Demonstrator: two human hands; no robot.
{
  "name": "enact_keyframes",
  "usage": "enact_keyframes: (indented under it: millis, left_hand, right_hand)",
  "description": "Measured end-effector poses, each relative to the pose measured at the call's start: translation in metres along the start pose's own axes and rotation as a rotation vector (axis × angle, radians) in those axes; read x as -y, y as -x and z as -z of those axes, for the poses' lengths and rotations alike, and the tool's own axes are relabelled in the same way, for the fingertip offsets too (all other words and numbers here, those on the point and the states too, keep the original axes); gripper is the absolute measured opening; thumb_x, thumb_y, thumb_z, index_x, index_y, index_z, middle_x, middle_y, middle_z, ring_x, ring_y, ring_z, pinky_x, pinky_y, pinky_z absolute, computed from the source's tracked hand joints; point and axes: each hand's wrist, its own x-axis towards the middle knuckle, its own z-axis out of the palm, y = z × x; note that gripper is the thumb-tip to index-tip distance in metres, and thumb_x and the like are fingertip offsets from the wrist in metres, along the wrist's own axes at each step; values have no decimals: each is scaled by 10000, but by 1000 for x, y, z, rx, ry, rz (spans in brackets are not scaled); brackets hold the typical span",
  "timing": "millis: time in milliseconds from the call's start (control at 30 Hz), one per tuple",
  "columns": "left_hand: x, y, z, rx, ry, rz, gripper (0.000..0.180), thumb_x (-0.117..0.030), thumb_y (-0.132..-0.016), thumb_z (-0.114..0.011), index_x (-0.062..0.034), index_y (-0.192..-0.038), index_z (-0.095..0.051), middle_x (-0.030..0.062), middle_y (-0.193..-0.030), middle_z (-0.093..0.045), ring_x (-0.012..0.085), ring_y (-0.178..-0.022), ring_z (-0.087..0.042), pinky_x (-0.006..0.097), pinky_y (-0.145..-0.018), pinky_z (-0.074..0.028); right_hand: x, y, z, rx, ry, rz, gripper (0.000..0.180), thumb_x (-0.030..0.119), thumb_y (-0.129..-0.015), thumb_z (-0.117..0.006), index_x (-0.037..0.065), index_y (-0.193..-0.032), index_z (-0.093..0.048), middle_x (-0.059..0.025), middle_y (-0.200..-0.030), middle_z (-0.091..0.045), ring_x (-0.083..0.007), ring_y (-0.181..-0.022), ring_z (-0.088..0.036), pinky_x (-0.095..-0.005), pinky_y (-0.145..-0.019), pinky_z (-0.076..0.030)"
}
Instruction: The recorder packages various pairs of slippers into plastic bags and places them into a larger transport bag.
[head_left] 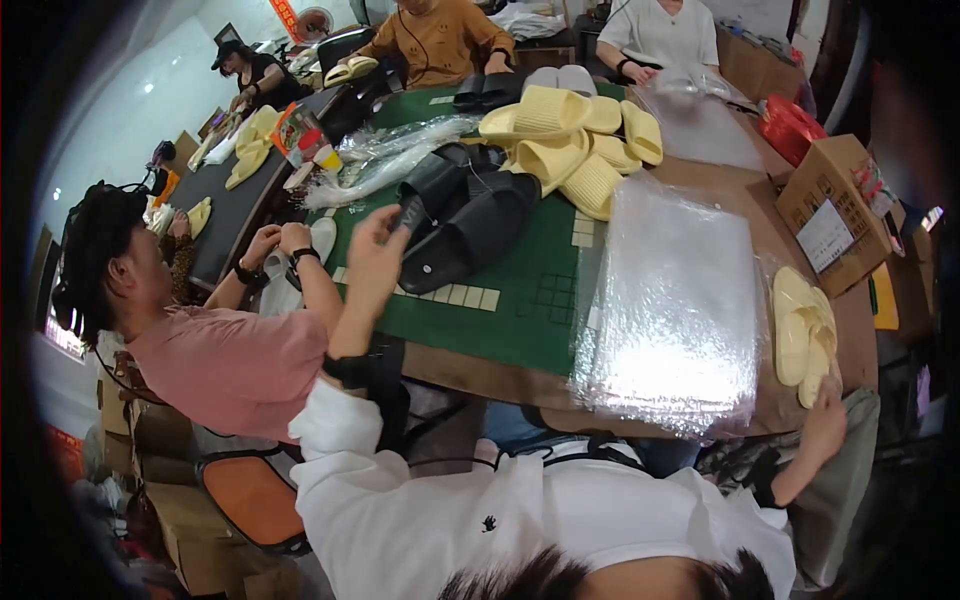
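Note:
My left hand (376,252) reaches over the near left of the table, fingers curled closed at the edge of a black slipper (428,190). Beside it lies another black slipper (470,235), its strap facing up. At the right table edge, my right hand (824,422) grips the heel end of a pale yellow slipper (818,345). That slipper lies against a second yellow slipper (793,310), soles partly hidden. Between my hands is a stack of clear plastic bags (675,300), shiny with reflected light.
Yellow slippers (555,110) are heaped past the black ones. Clear plastic wrapping (410,150) lies on the green mat (510,335). A cardboard box (835,215) and a red bundle (792,128) stand at right. A co-worker in pink (235,365) sits close by my left arm; others work across the table.

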Motion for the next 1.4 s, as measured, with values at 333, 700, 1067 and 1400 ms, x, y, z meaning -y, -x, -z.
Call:
enact_keyframes:
  millis: [333,700,1067,1400]
  left_hand:
    - [111,-56,-103,6,-298,-38,430,-63,-648,-643,-20,-1018,-430,224,-1044,-474,371,-1000,-450,413,-890,-365]
    - [105,-63,-104,-125,-18,34,374,80,-700,-415,95,-1053,-538,165,-868,-607,239,-777,-579,292,-729,-437]
    - [-107,30,-144,458,966,530,251,48,-864,-413,37,-1086,-528,114,-1037,-602,187,-921,-589,296,-803,-474]
    - [-163,96,-297,551,839,579,280,-12,-850,-478,22,-1126,-448,125,-1080,-545,217,-979,-522,324,-858,-424]
  right_hand:
    - [92,56,-36,181,-399,663,206,132,-783,-635,10,-943,-590,-145,-1011,-597,-296,-934,-565,-364,-815,-429]
    - [124,75,-106,834,-138,1061,466,326,-779,-614,126,-1186,-506,-81,-1121,-576,-289,-1082,-501,-433,-884,-398]
    - [118,78,-103,829,-72,978,479,495,-759,-566,170,-1108,-524,-81,-843,-637,-282,-876,-598,-442,-745,-451]
    - [96,64,-53,1282,-281,960,419,401,-843,-546,55,-1076,-583,-140,-979,-616,-307,-905,-580,-353,-799,-452]
